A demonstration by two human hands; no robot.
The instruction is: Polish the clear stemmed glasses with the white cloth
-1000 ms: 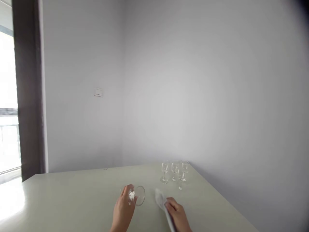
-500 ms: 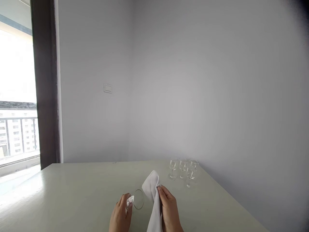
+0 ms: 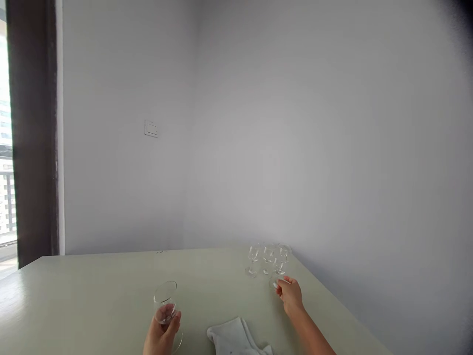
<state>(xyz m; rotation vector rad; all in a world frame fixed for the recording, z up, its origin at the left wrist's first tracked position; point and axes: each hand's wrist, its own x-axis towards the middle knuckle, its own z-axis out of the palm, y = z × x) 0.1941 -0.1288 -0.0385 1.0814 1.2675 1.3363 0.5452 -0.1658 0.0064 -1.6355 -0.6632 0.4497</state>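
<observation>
My left hand [image 3: 161, 335] is closed round the stem of a clear wine glass [image 3: 165, 301], which it holds nearly upright just over the pale table [image 3: 92, 301] at the lower left of centre. My right hand [image 3: 290, 295] reaches to the far right and pinches the foot of the nearest glass [image 3: 280, 270] in a small cluster of stemmed glasses [image 3: 263, 257] that stands by the wall. A white cloth [image 3: 236, 337] lies crumpled on the table between my two arms, touched by neither hand.
The table's back edge meets a plain grey wall with a light switch [image 3: 151, 129]. A dark door frame [image 3: 33, 133] and a bright window stand at the left. The table's right edge runs diagonally close to my right arm.
My right hand has let go of the white cloth, which now lies on the table, and has reached out to the cluster of glasses. My left hand has moved the glass left and turned it upright.
</observation>
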